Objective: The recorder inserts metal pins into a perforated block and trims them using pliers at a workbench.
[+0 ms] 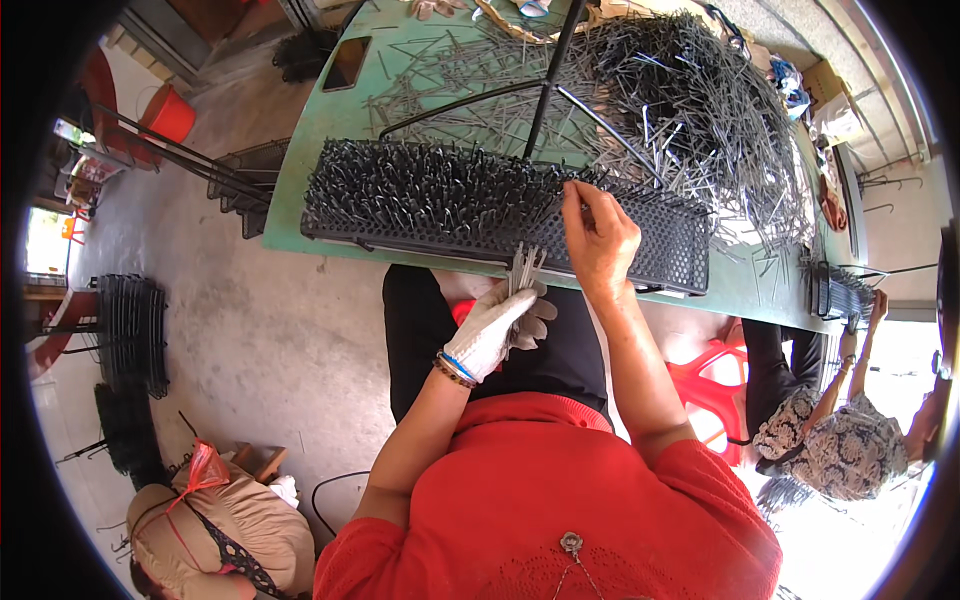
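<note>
A long black perforated tray lies along the near edge of the green table. Thin dark metal strips stand upright and densely packed in its left and middle parts; the holes at its right end are bare. My left hand, in a white glove, is closed round a bundle of thin grey metal strips just below the tray's front edge. Over the tray, where the standing strips end, is my bare right hand. Its thumb and forefinger are pinched together, and whatever is between them is too small to make out.
A large heap of loose metal strips covers the table's right side, with more scattered behind the tray. Black rods rise from the tray. A phone lies at the back left. Co-workers sit at the right and lower left.
</note>
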Available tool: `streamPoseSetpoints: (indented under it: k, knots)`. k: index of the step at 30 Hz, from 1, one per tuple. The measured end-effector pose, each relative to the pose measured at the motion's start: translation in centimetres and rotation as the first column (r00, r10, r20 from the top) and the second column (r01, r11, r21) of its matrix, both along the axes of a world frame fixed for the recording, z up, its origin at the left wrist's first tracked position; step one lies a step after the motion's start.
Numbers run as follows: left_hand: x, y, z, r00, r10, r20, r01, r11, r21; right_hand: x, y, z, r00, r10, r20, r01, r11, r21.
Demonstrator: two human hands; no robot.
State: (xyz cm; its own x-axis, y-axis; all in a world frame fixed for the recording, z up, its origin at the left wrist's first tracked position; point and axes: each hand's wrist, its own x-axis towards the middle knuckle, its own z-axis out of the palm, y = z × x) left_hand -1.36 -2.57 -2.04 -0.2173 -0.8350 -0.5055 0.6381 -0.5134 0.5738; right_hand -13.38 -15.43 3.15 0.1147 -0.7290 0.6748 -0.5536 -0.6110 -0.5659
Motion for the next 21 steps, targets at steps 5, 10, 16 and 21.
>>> streamPoseSetpoints:
  k: [5,10,16,21]
  knots:
    - [0.0,0.0,0.2,0.999,-0.017,-0.047,0.014,0.998,-0.057,0.7,0.8,-0.5,0.983,0.169,-0.072,-0.171,0.985,-0.034]
    - [0.2,0.1,0.3,0.999,-0.027,-0.039,0.025,0.998,-0.056,0.9,1.6,-0.5,0.980,0.174,-0.096,-0.166,0.982,0.087]
    - [0.2,0.3,0.5,1.000,-0.004,-0.014,0.002,0.990,-0.143,-0.5,2.3,1.5,0.974,0.214,0.076,-0.227,0.894,0.385]
    - [0.1,0.1,1.5,1.000,-0.009,0.005,0.010,0.970,-0.242,-1.6,2.3,0.2,0.930,0.333,0.157,-0.363,0.761,0.538]
